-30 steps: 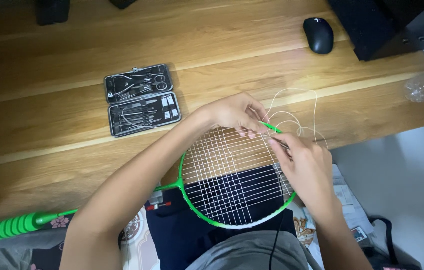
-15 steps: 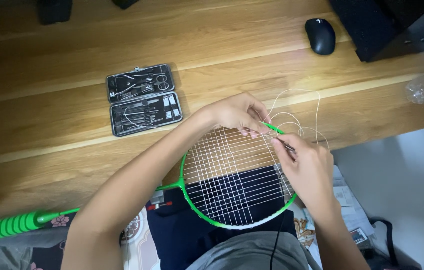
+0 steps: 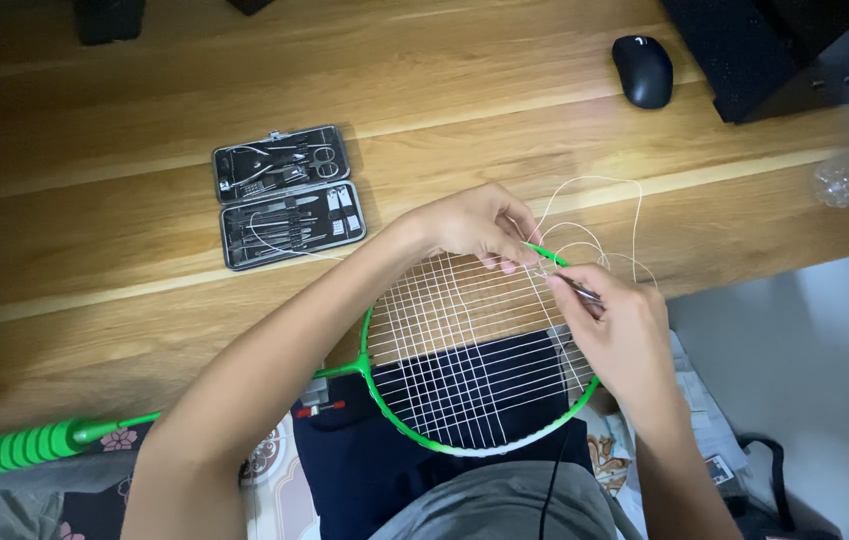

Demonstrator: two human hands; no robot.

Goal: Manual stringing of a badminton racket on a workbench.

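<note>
A green racket [image 3: 384, 400] lies over the worktop [image 3: 94, 260] edge, its ribbed handle far left of the head. Behind and left of the head, an open grey case [image 3: 287, 196] holds small metal grooming tools in two trays. The left hand [image 3: 469, 225] pinches the frame's far rim; the right hand [image 3: 619, 325] pinches a thin metal tool [image 3: 574, 287] at the loose white string [image 3: 594, 215]. The frame looks light and stiff, best held at the rim; the string is thin, springy, likely slippery.
</note>
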